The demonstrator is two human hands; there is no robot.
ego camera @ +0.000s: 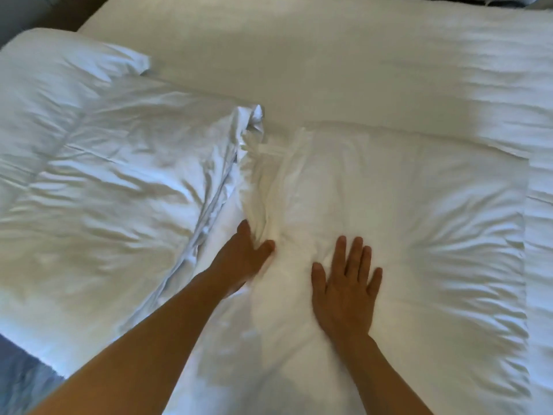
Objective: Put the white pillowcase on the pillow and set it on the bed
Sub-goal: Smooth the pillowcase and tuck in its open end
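A white pillow lies flat on the bed in front of me, inside a white pillowcase whose bunched, wrinkled end is on the pillow's left side. My left hand pushes into that bunched fabric; its fingers are partly buried in the folds, the thumb on top. My right hand lies flat on the pillow, palm down, fingers spread, holding nothing. Whether the left hand grips the cloth or only presses it is unclear.
A second white pillow lies to the left, its loose case end close to the first pillow. The white bed sheet stretches beyond. A grey-blue floor patch shows at the lower left.
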